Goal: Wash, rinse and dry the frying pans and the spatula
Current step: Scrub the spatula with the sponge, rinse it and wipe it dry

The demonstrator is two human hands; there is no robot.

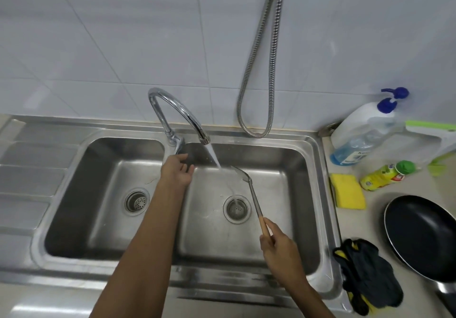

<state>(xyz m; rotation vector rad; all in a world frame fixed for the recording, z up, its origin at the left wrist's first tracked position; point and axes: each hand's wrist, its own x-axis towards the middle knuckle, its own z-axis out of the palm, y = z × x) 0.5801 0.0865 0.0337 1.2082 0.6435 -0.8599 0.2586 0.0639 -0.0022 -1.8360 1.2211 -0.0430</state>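
Observation:
My right hand (280, 248) grips the wooden handle of a metal spatula (243, 178) and holds its blade over the right basin, just right of the water stream (214, 157). Water runs from the curved faucet (177, 110) down to the right drain (237, 209). My left hand (176, 169) hovers by the faucet's base lever, fingers loosely curled, holding nothing. A black frying pan (422, 233) lies on the counter at the right.
The double steel sink (320, 194) has a drainboard at left. On the right counter lie a yellow sponge (348, 190), a green-capped yellow bottle (385, 175), a blue-pump soap bottle (362, 130) and a dark cloth (367, 275). A metal hose (269, 71) hangs on the tiled wall.

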